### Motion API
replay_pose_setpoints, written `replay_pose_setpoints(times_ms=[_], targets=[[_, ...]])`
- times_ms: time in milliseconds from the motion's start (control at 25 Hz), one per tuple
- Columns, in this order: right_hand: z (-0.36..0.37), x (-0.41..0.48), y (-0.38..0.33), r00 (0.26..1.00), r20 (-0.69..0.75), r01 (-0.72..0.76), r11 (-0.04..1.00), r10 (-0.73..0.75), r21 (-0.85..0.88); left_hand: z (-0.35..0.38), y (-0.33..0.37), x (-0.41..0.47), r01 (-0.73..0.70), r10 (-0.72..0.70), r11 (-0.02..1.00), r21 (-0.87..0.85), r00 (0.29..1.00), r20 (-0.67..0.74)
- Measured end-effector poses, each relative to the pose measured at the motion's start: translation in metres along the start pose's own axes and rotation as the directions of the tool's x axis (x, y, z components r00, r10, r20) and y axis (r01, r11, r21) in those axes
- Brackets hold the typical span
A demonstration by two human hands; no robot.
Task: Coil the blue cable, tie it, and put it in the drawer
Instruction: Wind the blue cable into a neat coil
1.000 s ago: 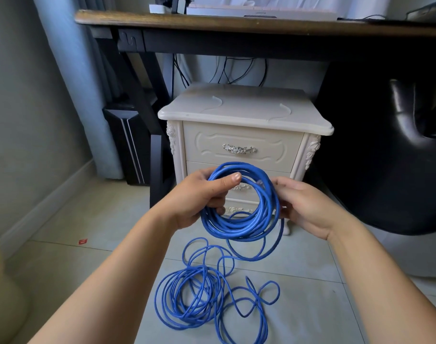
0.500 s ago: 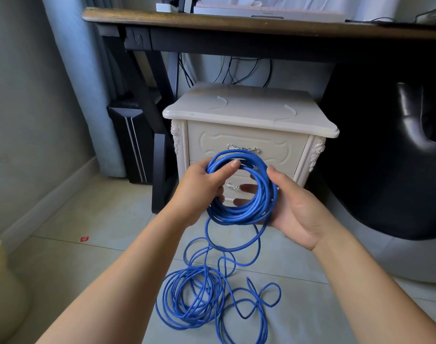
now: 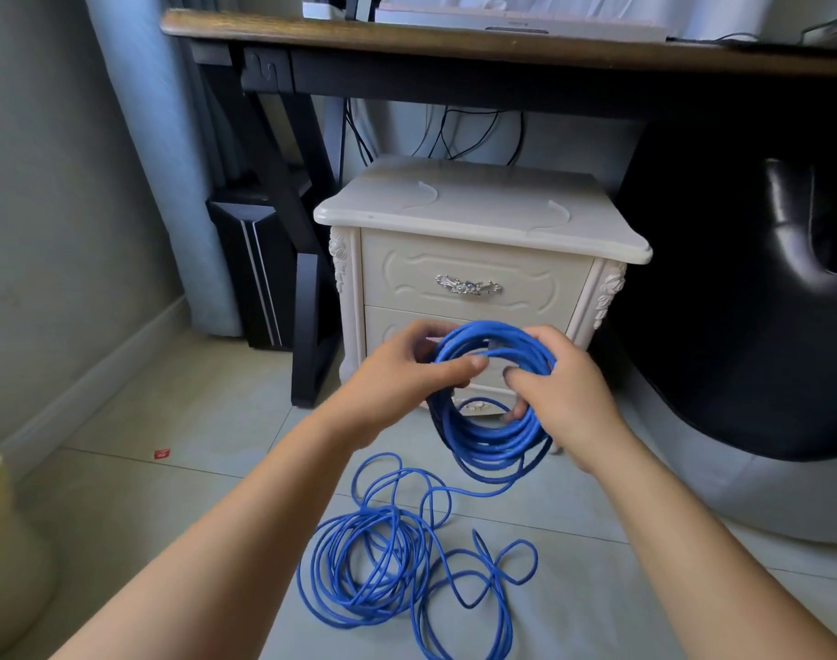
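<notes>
Blue cable (image 3: 493, 447) coil in the grip of left hand (image 3: 397, 381) and right hand (image 3: 566, 402), top drawer (image 3: 469, 271) of nightstand (image 3: 478, 207) closed

One head view, wide-angle, edges bowed. Looks forward and down along forearms. Left grip (image 3: 397, 378), right grip (image 3: 566, 397) and cable (image 3: 493, 445) near, mid-frame; nightstand (image 3: 473, 216) just beyond; floor (image 3: 169, 469) below; bench (image 3: 407, 38) farthest, along top edge.

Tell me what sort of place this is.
Likely a home study or bedroom corner: a wooden-topped desk with cables hanging behind it, a cream bedside cabinet on the tiled floor, and a curtain at the left.
</notes>
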State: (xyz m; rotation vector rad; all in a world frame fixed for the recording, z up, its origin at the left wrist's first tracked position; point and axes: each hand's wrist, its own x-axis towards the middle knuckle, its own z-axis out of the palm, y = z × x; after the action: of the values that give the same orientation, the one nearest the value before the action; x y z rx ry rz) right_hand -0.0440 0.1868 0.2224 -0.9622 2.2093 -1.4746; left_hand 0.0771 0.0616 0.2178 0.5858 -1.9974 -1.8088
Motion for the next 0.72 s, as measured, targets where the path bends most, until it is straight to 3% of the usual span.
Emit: replay_pose_setpoints(times_ms=[80, 200, 360, 480, 600, 720], targets=[[0.000, -0.003, -0.001, 0.996, 0.087, 0.031, 0.989, -0.018, -0.147, 0.001, -0.001, -0.002, -0.065, 0.059, 0.975, 0.213, 0.998, 0.033], [0.005, -0.004, 0.005, 0.967, 0.235, 0.184, 0.908, -0.099, -0.375, 0.010, -0.006, -0.004, -0.189, 0.161, 0.815, 0.548, 0.982, 0.100], [0.008, -0.002, 0.009, 0.949, 0.257, 0.278, 0.868, -0.182, -0.411, 0.011, -0.009, 0.000, -0.187, 0.125, 0.735, 0.652, 0.982, 0.140], [0.009, -0.001, 0.009, 0.975, 0.170, 0.182, 0.955, -0.144, -0.236, 0.012, -0.008, 0.001, -0.184, 0.184, 0.799, 0.572, 0.981, 0.059], [0.004, 0.001, 0.012, 0.997, 0.082, -0.003, 0.999, 0.000, 0.036, 0.007, -0.008, 0.003, -0.126, 0.211, 0.905, 0.405, 0.962, -0.172], [0.014, -0.008, 0.011, 0.983, 0.130, -0.172, 0.891, 0.129, 0.419, 0.006, -0.010, 0.008, -0.089, 0.126, 0.989, 0.120, 0.926, -0.356]])
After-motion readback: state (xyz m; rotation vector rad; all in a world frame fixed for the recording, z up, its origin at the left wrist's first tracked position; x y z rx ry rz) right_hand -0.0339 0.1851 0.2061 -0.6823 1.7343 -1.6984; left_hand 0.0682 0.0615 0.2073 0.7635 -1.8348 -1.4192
